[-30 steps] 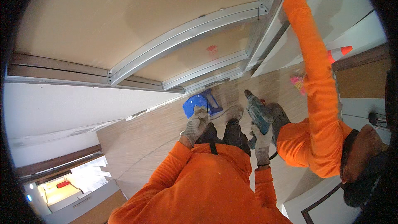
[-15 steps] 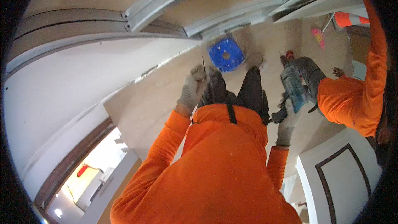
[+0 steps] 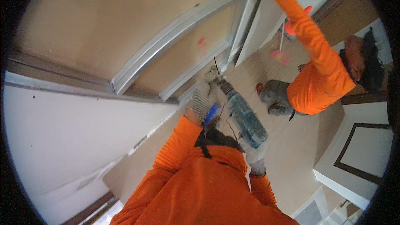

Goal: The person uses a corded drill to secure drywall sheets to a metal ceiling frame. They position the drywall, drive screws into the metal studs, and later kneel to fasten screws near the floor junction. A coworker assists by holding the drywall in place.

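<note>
Swung up toward the left hand (image 3: 203, 93) since the earlier frame, a dusty blue drill (image 3: 246, 118) sits in the right hand's (image 3: 254, 153) grip; the left apparently pinches a thin bit (image 3: 215, 61) at its nose, seating unclear.

Blue power tool (image 3: 245, 116) in the right hand (image 3: 254, 153) — left hand (image 3: 203, 98) by its front, perhaps in contact.

It's just the left head-worn fisheye, looking steeply down past the wearer's orange top (image 3: 204, 185) and hands (image 3: 203, 96), both pretty near, to the floor (image 3: 287, 150) farther off. Super wide too: it grabs the floor's left edge by the white wall (image 3: 83, 129), and straight stuff like the metal framing (image 3: 166, 37) bows toward the rim.
</note>
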`<state>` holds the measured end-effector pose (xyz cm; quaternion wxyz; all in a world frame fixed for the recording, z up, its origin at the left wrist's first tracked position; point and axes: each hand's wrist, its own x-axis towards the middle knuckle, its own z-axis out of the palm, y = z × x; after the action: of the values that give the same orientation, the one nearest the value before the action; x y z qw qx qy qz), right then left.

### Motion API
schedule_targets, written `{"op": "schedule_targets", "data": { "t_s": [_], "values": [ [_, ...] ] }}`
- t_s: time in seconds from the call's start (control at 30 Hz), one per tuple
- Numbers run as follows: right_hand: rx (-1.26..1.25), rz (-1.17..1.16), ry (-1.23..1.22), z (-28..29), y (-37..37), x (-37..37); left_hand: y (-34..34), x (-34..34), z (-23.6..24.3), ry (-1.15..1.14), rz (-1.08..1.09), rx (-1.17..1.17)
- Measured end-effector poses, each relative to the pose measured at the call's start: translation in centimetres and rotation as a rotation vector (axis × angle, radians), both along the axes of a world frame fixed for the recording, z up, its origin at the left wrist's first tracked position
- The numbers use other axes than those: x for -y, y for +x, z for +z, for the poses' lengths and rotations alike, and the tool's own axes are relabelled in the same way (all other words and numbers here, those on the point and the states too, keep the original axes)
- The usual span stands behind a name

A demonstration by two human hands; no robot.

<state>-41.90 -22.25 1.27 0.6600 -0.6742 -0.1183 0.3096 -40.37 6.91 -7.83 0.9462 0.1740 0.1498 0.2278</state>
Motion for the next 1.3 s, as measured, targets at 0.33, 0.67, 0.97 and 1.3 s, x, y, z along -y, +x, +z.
{"op": "schedule_targets", "data": {
  "t_s": [0.33,0.67,0.97,1.3],
  "values": [
    [0.104,-0.1,0.226,-0.8,0.0,-0.1,2.5,1.0,5.2,-0.11,0.058,0.077],
    [0.3,-0.147,0.222,-0.5,-0.7,-0.6,3.2,0.9,5.7,-0.152,-0.003,0.067],
    [0.533,-0.257,0.02,0.3,-3.1,-4.7,4.8,-1.2,9.0,0.092,-0.129,0.004],
    [0.725,-0.504,-0.251,0.5,-8.5,-17.9,6.4,-6.7,14.5,0.029,-0.25,0.084]
  ]
}}
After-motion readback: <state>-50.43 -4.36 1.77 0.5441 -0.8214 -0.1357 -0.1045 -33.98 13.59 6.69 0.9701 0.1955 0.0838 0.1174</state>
